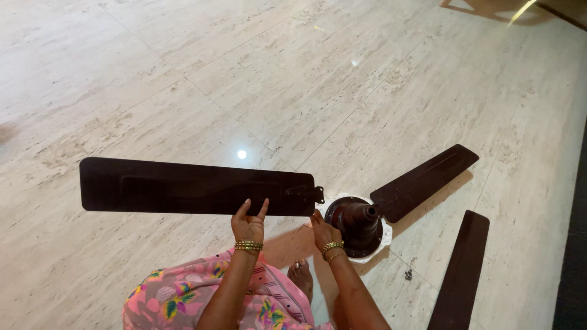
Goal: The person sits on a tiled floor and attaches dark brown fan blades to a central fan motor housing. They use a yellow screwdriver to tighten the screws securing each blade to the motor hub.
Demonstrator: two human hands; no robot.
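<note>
Loose fan blade (458,275) on the floor: near end cut off by the bottom edge. Right hand (324,231): fingertips hidden under the held blade's (195,186) bracket end, grip not readable. Small dark bits (408,275) beside the motor hub (358,227): too small to identify. Both forearms run out of frame below.

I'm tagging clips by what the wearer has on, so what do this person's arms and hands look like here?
Both forearms are bare, with no sleeves reaching the wrists. The left hand has a stack of thin gold-coloured bangles at the wrist. The right hand also wears gold-coloured bangles, two bands slightly apart. No gloves or watch; any rings are too small to tell. Below the arms is a pink floral garment.
</note>
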